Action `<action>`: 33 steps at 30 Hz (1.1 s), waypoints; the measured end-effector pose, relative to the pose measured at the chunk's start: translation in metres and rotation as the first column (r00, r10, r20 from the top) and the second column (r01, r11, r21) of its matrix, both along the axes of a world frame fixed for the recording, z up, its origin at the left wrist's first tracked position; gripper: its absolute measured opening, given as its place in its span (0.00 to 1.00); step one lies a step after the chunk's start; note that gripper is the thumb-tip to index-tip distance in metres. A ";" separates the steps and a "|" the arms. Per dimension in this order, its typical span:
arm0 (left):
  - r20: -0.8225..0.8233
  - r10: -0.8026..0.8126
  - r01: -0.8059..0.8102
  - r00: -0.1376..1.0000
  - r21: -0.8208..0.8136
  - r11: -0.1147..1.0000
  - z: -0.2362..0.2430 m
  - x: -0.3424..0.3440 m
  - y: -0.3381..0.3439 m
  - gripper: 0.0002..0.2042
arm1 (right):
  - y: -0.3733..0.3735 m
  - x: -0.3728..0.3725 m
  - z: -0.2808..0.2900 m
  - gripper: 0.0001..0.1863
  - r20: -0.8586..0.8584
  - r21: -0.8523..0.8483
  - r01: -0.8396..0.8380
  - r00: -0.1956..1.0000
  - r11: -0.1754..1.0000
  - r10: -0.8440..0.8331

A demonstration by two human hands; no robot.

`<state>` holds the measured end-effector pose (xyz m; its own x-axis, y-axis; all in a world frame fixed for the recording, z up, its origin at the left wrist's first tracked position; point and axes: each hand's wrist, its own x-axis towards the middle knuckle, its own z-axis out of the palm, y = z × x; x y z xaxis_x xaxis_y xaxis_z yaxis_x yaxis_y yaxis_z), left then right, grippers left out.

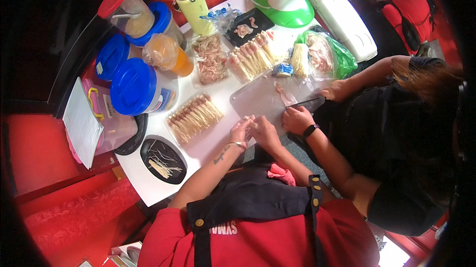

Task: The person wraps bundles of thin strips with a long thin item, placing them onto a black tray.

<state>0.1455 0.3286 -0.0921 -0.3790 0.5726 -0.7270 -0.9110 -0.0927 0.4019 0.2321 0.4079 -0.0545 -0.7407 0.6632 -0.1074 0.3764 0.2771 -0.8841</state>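
My left hand [240, 130] and my right hand [263, 132] are closed together around a small pale piece of food [252, 122] at the front of the table, its shape partly hidden by fingers. To their left lies a tray of meat-wrapped mushroom bundles [195, 117]. A grey board [248, 96] lies beyond my hands, where a co-worker's two hands [296, 119] are at a knife [310, 102] and a slice of raw meat [283, 93]. A second tray of bundles [254, 56] and loose enoki [300, 61] sit behind the board.
A black bowl with strands [154, 150] is at front left. Blue-lidded tubs [131, 86], an orange container [182, 65], a yellow bottle [193, 14] and meat trays [209, 59] crowd the table's back left. A fan [285, 4] stands at back. The co-worker [396, 153] is at my right.
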 end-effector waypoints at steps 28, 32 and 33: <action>-0.059 0.082 -0.084 0.995 -0.024 0.996 0.020 -0.003 -0.019 0.09 | -0.006 -0.005 0.001 0.09 -0.009 0.373 -0.145 0.987 0.916 0.160; -0.033 0.025 -0.024 0.999 0.037 0.999 0.026 -0.008 -0.027 0.08 | -0.010 -0.010 0.007 0.11 -0.036 0.033 -0.049 0.998 0.998 0.050; -0.034 0.032 -0.030 0.999 0.036 0.999 0.027 -0.010 -0.031 0.08 | -0.010 -0.012 0.006 0.11 -0.037 0.032 -0.056 0.998 0.998 0.057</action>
